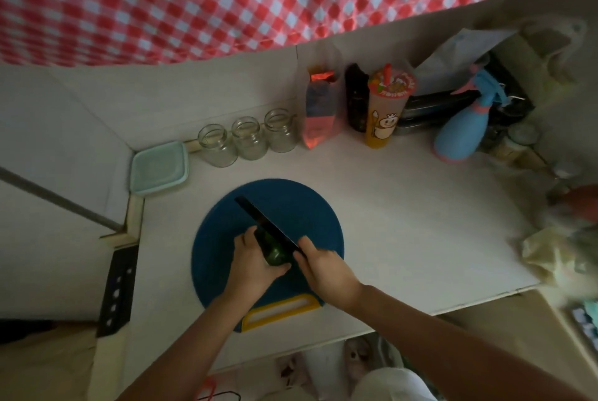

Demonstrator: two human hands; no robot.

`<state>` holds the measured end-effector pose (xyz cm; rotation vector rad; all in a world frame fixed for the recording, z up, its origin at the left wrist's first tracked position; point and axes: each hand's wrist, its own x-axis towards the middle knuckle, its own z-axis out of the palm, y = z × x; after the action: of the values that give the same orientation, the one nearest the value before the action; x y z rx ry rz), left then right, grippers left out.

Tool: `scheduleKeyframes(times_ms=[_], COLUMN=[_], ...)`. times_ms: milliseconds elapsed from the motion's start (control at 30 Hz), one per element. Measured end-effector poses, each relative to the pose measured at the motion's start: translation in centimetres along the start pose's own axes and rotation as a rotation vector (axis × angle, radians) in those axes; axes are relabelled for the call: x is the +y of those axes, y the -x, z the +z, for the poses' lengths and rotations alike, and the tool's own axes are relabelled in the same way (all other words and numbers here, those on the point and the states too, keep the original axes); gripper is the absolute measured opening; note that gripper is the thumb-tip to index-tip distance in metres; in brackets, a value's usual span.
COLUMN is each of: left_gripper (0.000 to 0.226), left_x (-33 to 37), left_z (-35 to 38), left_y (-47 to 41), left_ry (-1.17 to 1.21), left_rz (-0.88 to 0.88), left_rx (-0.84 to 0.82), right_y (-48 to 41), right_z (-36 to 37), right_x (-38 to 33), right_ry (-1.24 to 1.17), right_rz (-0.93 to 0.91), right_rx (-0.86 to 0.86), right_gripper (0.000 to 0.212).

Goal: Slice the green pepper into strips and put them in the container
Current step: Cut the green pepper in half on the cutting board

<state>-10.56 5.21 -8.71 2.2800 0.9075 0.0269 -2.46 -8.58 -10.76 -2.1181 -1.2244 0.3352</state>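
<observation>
A dark green pepper (272,250) lies on the round blue cutting board (220,235) with a yellow handle. My left hand (254,266) grips the pepper from its left side, fingers curled over it. My right hand (320,269) grips the handle of a black-bladed knife (263,221). The blade runs along the pepper's right side and points to the far left. A pale green lidded container (159,167) sits at the back left of the counter, lid on.
Three glass jars (247,138) stand behind the board. Snack bags, a yellow drink cup (386,109) and a blue spray bottle (462,132) line the back right. Plastic bags (556,252) crowd the right edge. A second knife (116,287) lies on the left ledge.
</observation>
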Motion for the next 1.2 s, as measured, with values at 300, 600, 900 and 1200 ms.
scheduleKeyframes(times_ms=[300,600,900,1200], left_gripper=[0.097,0.095,0.116,0.103], left_x=[-0.1,0.3,1.7,1.6], left_z=[-0.2,0.3,1.1,0.9], left_y=[-1.0,-0.9,0.1,-0.8], left_ry=[-0.07,-0.123,-0.332,-0.292], left_rz=[-0.054,-0.075,-0.035,0.129], left_rx=[-0.069,-0.02,-0.091,-0.154], right_y=[-2.9,-3.5,-2.7,-2.0], right_z=[-0.4,0.4,0.6,0.4], right_x=[-1.3,-1.8,-1.8,-2.4], right_ry=[-0.418,-0.596,-0.55,-0.352], right_rz=[0.233,0.347,0.428,0.572], right_rx=[-0.009,0.016,0.042,0.057], right_gripper=[0.012,0.016,0.012,0.012])
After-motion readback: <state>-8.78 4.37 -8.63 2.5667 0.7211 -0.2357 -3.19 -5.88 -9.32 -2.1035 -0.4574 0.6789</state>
